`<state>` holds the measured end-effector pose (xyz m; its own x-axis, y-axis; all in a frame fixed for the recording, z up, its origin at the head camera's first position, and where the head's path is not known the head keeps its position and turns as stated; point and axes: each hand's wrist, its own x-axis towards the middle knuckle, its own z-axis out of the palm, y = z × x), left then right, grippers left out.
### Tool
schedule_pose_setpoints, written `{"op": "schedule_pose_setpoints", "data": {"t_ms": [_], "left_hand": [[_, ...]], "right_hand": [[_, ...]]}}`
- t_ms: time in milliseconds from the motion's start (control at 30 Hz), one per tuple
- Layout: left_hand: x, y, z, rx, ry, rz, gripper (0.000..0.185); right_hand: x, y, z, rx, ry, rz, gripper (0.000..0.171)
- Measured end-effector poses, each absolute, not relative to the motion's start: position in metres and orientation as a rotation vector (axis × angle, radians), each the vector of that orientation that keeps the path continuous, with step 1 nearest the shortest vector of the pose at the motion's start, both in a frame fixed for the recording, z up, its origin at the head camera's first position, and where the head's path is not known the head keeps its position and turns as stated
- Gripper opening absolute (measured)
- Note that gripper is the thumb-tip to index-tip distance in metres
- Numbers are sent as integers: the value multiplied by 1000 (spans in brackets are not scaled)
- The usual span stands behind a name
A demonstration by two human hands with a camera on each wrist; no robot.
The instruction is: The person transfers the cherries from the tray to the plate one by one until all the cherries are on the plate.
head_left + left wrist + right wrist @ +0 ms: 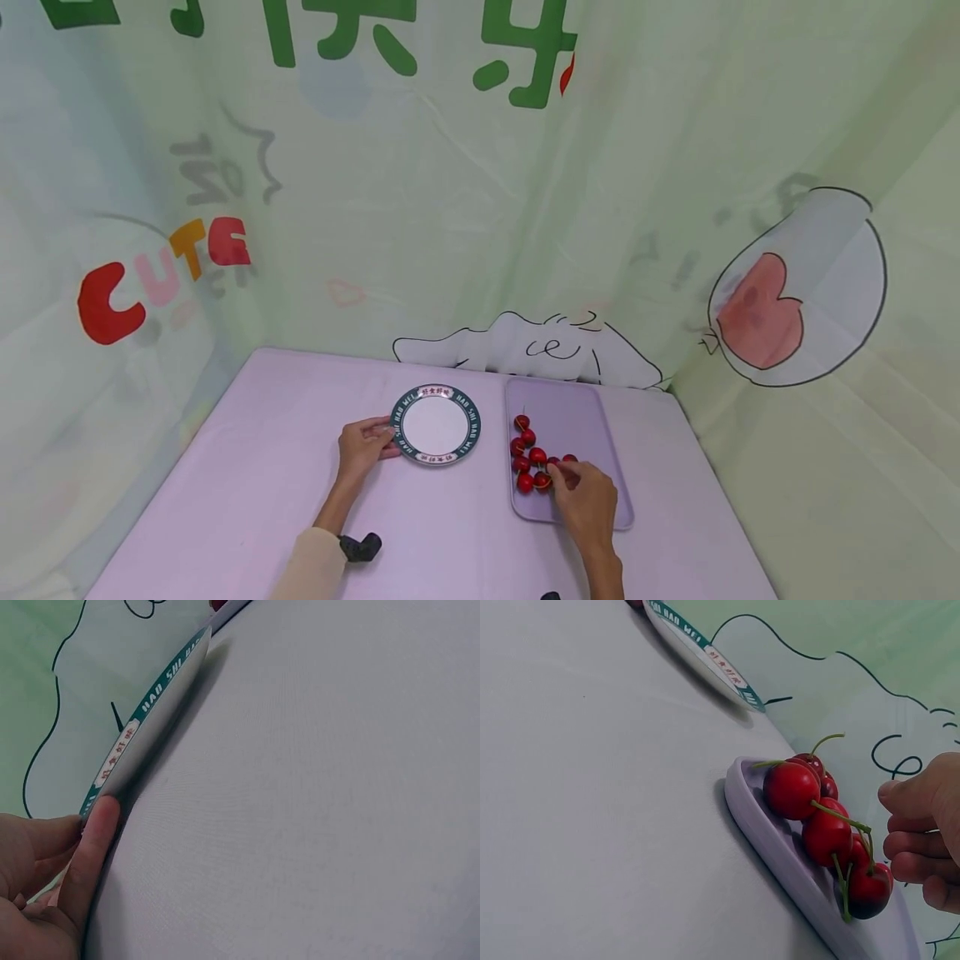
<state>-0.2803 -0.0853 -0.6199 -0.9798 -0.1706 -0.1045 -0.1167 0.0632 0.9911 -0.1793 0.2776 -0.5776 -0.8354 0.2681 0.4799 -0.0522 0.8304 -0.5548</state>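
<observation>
Two hands at work: one on a plate, one at the cherries.

The plate (436, 424) is held by its rim at about 9 o'clock by the left hand (363, 446), fingers (96, 847) pinched on the edge, probably so that it is kept steady on the desk (262, 483). The right hand (587, 498) is placed over the tray (577, 408), at the 5 o'clock end of the cherries (529, 458). From the head view a grip seems possible; in the right wrist view the fingers (919, 825) are seen curled, just beside the cherries, with nothing clearly between them. Stems are visible only there.
</observation>
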Motion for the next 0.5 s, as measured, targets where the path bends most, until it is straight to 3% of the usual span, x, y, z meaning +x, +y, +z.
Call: {"op": "schedule_pose_setpoints", "data": {"t_ms": [500], "left_hand": [[-281,-85,-621,293,-2277,-2080,34]], "right_hand": [[-177,278,-587,-175,-2509,822,16]]}}
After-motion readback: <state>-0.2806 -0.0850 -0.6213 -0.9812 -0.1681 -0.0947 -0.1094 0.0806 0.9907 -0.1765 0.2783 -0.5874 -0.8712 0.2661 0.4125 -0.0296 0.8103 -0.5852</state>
